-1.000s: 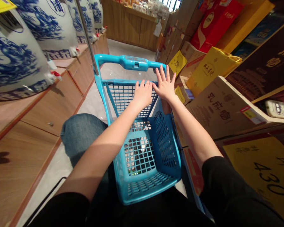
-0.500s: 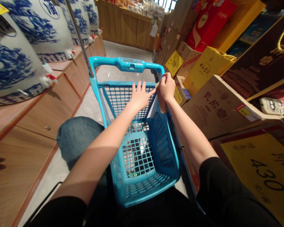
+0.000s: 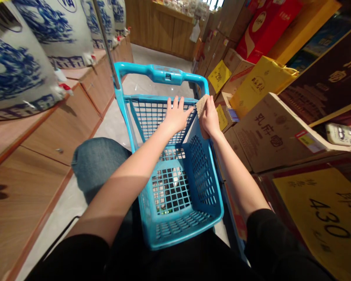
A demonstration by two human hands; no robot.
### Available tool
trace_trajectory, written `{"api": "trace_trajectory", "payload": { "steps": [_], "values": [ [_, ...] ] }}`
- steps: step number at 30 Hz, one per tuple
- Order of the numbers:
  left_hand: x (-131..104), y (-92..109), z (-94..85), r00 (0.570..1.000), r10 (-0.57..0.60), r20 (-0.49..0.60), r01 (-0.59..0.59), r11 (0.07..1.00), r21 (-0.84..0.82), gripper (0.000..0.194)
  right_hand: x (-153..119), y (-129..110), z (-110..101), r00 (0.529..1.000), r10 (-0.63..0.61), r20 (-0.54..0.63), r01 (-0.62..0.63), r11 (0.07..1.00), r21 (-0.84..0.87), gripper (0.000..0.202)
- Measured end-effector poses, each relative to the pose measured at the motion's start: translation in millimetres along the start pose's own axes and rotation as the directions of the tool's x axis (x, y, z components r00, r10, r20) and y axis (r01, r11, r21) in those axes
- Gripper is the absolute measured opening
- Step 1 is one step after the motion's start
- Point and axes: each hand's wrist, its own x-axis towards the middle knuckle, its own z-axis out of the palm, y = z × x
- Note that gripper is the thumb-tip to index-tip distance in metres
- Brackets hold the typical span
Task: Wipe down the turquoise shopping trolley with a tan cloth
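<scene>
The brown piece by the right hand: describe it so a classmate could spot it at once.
Find the blue cart at the centre, then the right end of its handle. Just below, the right hand is on the brown piece, whose grainy face stands out from the cart's smooth blue.

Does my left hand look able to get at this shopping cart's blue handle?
Probably yes: your left hand is spread at the mesh panel, the handle stands just beyond, and nothing shows in the gap; your right hand is off to the side.

Blue plastic cart [image 3: 179, 236], upright, lattice-walled. Tan cloth [image 3: 202, 104] against its upper right side.
</scene>
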Motion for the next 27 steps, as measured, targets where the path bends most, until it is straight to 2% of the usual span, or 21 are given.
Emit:
{"api": "trace_trajectory", "payload": {
  "steps": [6, 9, 12, 18, 20, 23, 27],
  "values": [
    [1.3, -2.7, 2.5, 0.999, 0.014, -0.041, -0.013, 1.000, 0.017, 0.067, 38.6, 4.0, 1.5, 0.997, -0.033, 0.065, 0.038, 0.997, -0.073, 0.069],
    [0.0, -3.0, 2.5, 0.998, 0.027, -0.058, -0.025, 0.999, 0.028, 0.067, 41.1, 3.1, 2.1, 0.997, -0.039, 0.066, 0.043, 0.998, -0.049, 0.070],
    [-1.5, -2.2, 1.2, 0.998, 0.025, -0.058, -0.024, 0.999, 0.022, 0.065, 17.9, -1.1, 0.4, 0.996, -0.048, 0.080, 0.052, 0.998, -0.048, 0.071],
    [-1.9, -1.4, 1.6, 0.999, 0.019, -0.039, -0.020, 1.000, -0.024, 0.064, -71.7, -13.0, -13.5, 0.982, -0.104, 0.155, 0.112, 0.993, -0.041, 0.074],
    [-1.7, -1.5, 2.8, 0.998, 0.021, -0.053, -0.023, 0.999, -0.029, 0.062, -90.1, -17.2, -18.2, 0.980, -0.099, 0.173, 0.106, 0.994, -0.032, 0.076],
    [-1.6, -1.3, 2.8, 0.997, 0.028, -0.065, -0.028, 1.000, 0.003, 0.060, -91.1, -22.0, -20.4, 0.983, -0.064, 0.174, 0.072, 0.997, -0.041, 0.078],
    [-1.5, -1.5, 0.3, 0.998, 0.035, -0.048, -0.033, 0.998, 0.044, 0.058, -53.7, -21.4, -14.4, 0.990, -0.043, 0.132, 0.052, 0.996, -0.067, 0.077]
  ]
}}
